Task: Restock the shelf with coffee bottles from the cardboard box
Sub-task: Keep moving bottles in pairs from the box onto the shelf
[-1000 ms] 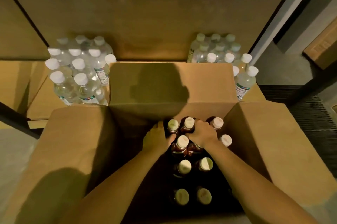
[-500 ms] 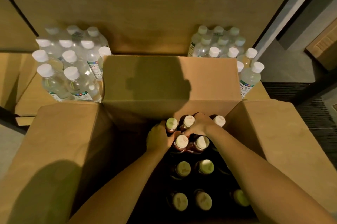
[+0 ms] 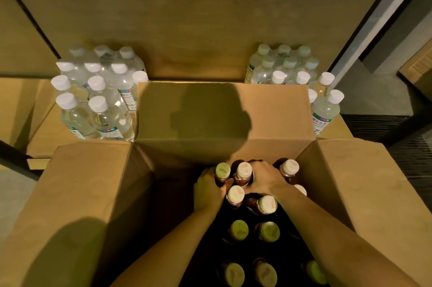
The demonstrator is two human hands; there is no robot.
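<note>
The 1 head view looks steeply down, close, into the cardboard box [image 3: 93, 193] facing the shelf [image 3: 198, 29].

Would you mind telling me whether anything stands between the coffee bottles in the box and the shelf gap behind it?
Yes: the box's raised far flap stands upright between the coffee bottles, gripped by the left hand and right hand, and the bare shelf board. Water bottle packs flank that gap on the left and right.
</note>
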